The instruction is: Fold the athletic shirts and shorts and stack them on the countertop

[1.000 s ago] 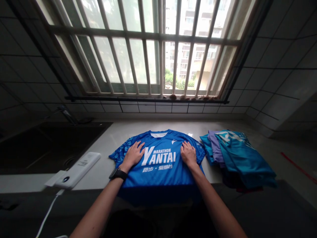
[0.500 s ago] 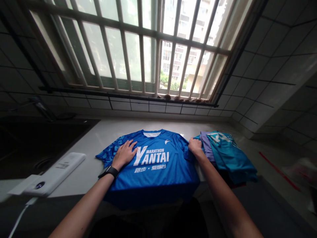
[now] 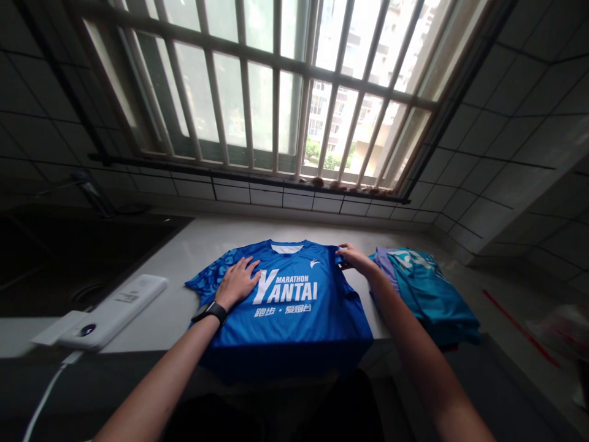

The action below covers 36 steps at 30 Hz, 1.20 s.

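Observation:
A blue T-shirt [image 3: 285,328] with white "MARATHON YANTAI" lettering lies front up on the counter, its lower part hanging over the front edge. My left hand [image 3: 237,282], with a dark watch at the wrist, rests flat on the shirt's chest beside the lettering, fingers spread. At the shoulder on the right side, my right hand [image 3: 356,258] has its fingers closed on the short sleeve, which is bent inward and bunched there. Part of that sleeve is hidden behind the fingers.
Folded teal and purple clothes [image 3: 426,294] are stacked on the right. A white power bank [image 3: 115,313] with a cable lies at the left, near the dark sink [image 3: 92,258]. Behind the counter [image 3: 221,230] is a barred window [image 3: 276,92]. A red strip [image 3: 519,328] lies far right.
My right hand has moved left and away from me, bringing the sleeve inward from beside the clothes stack to the shoulder. My left hand stays flat on the shirt. The view has shifted slightly.

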Each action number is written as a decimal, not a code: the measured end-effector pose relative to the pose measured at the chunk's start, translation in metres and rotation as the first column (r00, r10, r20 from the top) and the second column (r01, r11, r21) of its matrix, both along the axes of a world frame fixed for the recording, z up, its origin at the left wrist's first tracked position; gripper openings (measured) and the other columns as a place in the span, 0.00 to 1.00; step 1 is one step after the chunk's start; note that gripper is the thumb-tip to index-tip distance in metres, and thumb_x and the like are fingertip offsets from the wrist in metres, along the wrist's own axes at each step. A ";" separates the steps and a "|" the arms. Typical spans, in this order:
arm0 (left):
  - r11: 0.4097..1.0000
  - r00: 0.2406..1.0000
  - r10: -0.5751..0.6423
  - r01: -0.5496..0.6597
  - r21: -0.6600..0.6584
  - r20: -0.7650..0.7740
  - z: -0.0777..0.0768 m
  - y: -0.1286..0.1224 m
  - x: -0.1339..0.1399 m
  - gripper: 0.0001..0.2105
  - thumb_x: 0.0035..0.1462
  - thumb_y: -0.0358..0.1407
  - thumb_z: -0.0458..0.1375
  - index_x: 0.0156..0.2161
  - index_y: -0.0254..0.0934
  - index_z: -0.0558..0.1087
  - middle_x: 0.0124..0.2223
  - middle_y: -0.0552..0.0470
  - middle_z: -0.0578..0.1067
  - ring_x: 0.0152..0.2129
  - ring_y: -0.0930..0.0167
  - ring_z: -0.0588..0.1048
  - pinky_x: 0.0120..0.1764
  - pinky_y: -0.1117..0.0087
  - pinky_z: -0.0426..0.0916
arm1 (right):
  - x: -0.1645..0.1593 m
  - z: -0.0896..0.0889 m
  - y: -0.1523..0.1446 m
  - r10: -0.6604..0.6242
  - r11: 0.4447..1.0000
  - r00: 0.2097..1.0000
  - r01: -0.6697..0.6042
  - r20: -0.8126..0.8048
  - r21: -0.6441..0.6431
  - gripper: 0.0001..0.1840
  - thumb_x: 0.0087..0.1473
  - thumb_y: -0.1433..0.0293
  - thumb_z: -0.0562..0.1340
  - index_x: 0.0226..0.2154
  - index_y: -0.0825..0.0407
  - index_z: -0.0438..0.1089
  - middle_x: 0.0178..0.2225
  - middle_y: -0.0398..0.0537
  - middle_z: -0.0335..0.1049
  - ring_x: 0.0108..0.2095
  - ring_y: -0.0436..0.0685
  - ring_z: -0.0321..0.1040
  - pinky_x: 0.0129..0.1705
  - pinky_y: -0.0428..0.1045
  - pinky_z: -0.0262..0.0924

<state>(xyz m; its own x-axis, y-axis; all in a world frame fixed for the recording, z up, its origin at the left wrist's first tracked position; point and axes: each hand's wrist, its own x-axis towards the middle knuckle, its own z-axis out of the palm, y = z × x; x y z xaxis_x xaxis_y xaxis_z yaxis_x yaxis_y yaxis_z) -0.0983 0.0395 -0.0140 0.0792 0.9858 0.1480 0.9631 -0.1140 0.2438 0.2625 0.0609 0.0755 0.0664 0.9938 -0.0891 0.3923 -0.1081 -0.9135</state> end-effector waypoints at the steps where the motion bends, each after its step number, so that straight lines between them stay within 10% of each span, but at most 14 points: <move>1: 1.000 1.000 -0.002 0.002 0.004 0.007 0.000 0.000 0.000 0.25 0.67 0.40 0.49 0.66 0.40 0.70 0.71 0.44 0.65 0.70 0.59 0.59 0.69 0.56 0.54 | -0.012 0.001 -0.003 0.009 1.000 0.997 -0.009 -0.071 -0.008 0.20 0.53 0.67 0.65 0.49 0.52 0.70 0.27 0.44 0.71 0.26 0.55 0.72 0.29 0.51 0.74; 6: 1.000 1.000 -0.003 0.002 0.028 0.022 -0.007 0.001 -0.002 0.25 0.67 0.41 0.49 0.65 0.40 0.70 0.71 0.43 0.65 0.70 0.59 0.60 0.69 0.56 0.54 | -0.054 -0.001 -0.026 0.293 0.954 0.913 -0.298 -0.284 0.027 0.24 0.66 0.55 0.53 0.59 0.48 0.64 0.44 0.53 0.78 0.44 0.59 0.77 0.46 0.57 0.74; 13: 0.997 1.000 -0.023 0.022 0.068 0.009 -0.019 0.005 -0.006 0.25 0.68 0.42 0.47 0.66 0.40 0.69 0.71 0.43 0.65 0.70 0.59 0.59 0.69 0.56 0.53 | -0.059 -0.038 -0.035 0.180 0.929 0.874 -0.301 0.452 0.213 0.25 0.60 0.71 0.58 0.60 0.54 0.68 0.62 0.60 0.68 0.62 0.61 0.65 0.65 0.56 0.58; 26: 0.999 1.000 -0.002 0.001 0.034 0.024 -0.009 0.001 -0.001 0.24 0.67 0.40 0.52 0.66 0.40 0.70 0.71 0.44 0.65 0.70 0.58 0.59 0.69 0.56 0.54 | -0.061 -0.058 -0.091 0.138 0.824 0.618 -0.505 0.774 0.256 0.10 0.59 0.64 0.69 0.43 0.48 0.77 0.46 0.50 0.75 0.45 0.60 0.73 0.48 0.52 0.64; 31: 1.000 1.000 0.002 -0.003 0.030 0.023 -0.008 0.000 0.000 0.24 0.67 0.39 0.52 0.66 0.39 0.70 0.71 0.43 0.65 0.70 0.58 0.59 0.70 0.56 0.53 | -0.068 -0.065 -0.095 -0.001 0.855 0.678 -0.381 0.736 0.352 0.08 0.64 0.74 0.61 0.41 0.50 0.76 0.42 0.50 0.76 0.44 0.59 0.73 0.48 0.52 0.63; 36: 0.999 0.999 -0.013 0.012 0.040 0.035 -0.008 0.000 -0.001 0.24 0.67 0.40 0.53 0.66 0.40 0.70 0.71 0.43 0.65 0.70 0.57 0.60 0.69 0.53 0.55 | -0.066 -0.051 -0.105 0.063 0.765 0.858 -0.370 0.510 0.527 0.08 0.64 0.69 0.61 0.33 0.50 0.75 0.35 0.48 0.75 0.39 0.57 0.72 0.46 0.50 0.64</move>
<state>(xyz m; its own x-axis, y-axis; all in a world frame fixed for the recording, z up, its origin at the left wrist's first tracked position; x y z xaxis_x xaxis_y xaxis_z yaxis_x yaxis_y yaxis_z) -0.0990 0.0395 -0.0221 0.0858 0.9780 0.1903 0.9525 -0.1365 0.2721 0.1967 -0.0438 0.0245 -0.2786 0.8219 0.4969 0.7028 0.5271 -0.4778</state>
